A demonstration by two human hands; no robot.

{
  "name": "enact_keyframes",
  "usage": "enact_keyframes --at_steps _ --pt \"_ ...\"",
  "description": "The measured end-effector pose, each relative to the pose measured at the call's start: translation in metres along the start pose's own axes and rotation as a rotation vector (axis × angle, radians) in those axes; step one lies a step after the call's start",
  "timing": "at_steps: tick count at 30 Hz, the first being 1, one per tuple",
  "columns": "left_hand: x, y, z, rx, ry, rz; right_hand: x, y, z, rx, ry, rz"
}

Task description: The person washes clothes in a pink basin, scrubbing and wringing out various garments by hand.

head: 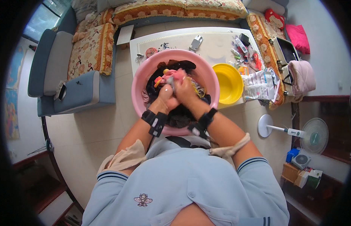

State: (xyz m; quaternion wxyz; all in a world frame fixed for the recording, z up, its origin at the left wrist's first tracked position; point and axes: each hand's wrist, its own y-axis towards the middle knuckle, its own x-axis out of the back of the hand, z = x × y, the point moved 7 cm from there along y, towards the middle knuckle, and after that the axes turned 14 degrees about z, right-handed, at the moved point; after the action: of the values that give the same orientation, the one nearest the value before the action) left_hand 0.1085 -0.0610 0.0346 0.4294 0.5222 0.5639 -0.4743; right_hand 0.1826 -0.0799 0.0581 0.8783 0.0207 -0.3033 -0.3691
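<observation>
A pink plastic basin (138, 70) stands before me, holding dark wet-looking clothes (186, 65) and some patterned cloth. Above this heap, my left hand (165, 97) and my right hand (186, 90) meet, both gripping a bunched pink garment (175, 75) with a yellow-and-red part. White suds show on the cloth between the hands, and a small white fleck sits on my left thumb. The right hand is slightly blurred. Fingers of both hands are partly hidden by the cloth. Each wrist wears a black strap.
A yellow basin (227, 84) stands right of the pink one on a white table (218, 42). Beyond it lie plastic packages (259, 84), a remote control (241, 45) and small items. A standing fan (314, 135) is at right; a blue sofa (82, 87) at left.
</observation>
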Motion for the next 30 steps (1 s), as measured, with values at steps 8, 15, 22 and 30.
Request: enact_keyframes --at_steps 8,15,22,30 --pt "0.006 0.003 -0.021 -0.026 -0.003 0.101 -0.016 -0.005 -0.009 0.185 -0.046 -0.094" --pt "0.047 -0.021 -0.039 0.24 0.052 -0.5 0.023 -0.008 -0.085 -0.533 -0.016 0.222" --pt "0.075 0.034 -0.018 0.332 0.129 -0.423 -0.025 -0.037 -0.131 -0.542 -0.489 0.655" --pt "0.183 0.069 -0.028 0.094 0.228 -0.533 -0.065 -0.02 -0.162 -0.573 -0.615 1.035"
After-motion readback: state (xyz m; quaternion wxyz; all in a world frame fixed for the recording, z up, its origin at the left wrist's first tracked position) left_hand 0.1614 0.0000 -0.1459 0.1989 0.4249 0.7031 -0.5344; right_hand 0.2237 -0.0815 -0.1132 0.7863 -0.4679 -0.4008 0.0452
